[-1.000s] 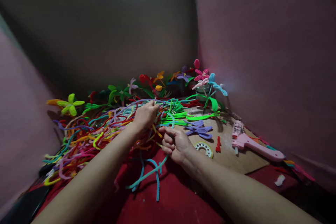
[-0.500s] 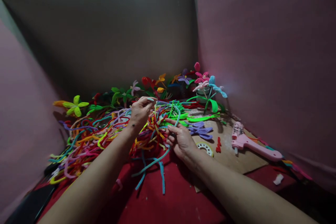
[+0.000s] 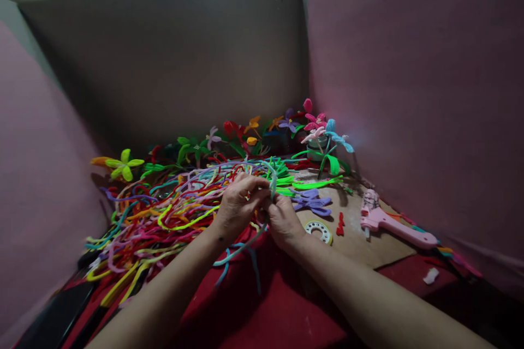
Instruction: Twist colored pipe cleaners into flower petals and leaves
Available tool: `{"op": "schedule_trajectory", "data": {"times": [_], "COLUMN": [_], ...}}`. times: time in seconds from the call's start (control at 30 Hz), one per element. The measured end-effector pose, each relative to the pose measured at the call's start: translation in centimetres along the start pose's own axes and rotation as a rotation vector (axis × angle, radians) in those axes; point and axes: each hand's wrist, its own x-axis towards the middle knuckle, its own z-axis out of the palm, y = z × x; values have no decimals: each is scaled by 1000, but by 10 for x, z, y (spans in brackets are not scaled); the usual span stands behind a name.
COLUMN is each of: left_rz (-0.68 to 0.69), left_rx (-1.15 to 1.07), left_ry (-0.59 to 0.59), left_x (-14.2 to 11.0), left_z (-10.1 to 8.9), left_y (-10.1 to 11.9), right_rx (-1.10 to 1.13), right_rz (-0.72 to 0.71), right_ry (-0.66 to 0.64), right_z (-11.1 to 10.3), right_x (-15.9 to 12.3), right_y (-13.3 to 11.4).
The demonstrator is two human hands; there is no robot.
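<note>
Both hands meet over the middle of the table, pinching light blue pipe cleaners (image 3: 273, 175). My left hand (image 3: 241, 202) is closed, its fingertips at the pipe cleaner just above my right thumb. My right hand (image 3: 284, 222) is closed round the same strand, whose tail drops below toward the red cloth. Where the fingers touch, the exact grip is hidden. Beneath hang or lie further blue pipe cleaner pieces (image 3: 254, 267). A big heap of many-coloured pipe cleaners (image 3: 172, 218) spreads behind and left of my hands.
Pipe-cleaner flowers (image 3: 125, 164) line the back. On the cardboard (image 3: 360, 248) at right lie a pink glue gun (image 3: 393, 229), a tape roll (image 3: 319, 232), purple loops (image 3: 313, 202) and a red twisted piece (image 3: 340, 224). A dark flat object (image 3: 57, 313) lies at front left.
My left hand has come down and right to meet my right hand at the blue pipe cleaner. The view has shifted slightly.
</note>
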Motion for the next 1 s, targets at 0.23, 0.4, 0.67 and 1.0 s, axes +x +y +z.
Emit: {"op": "schedule_trajectory", "data": {"times": [0.23, 0.4, 0.67, 1.0], "left_rz": [14, 87, 285, -156], "left_rx": [-197, 242, 966, 760], "left_ry": [-192, -69, -167, -160], "left_x": [-8, -19, -12, 76], "left_z": [8, 21, -37, -56], "left_y": [-11, -26, -42, -91], "right_rx": [117, 238, 440, 445], "right_rz": [-150, -250, 2, 243], "right_ry": [229, 198, 169, 73], "right_z": [5, 8, -5, 6], "right_x": [9, 7, 9, -3], "right_y": [-23, -49, -65, -35]}}
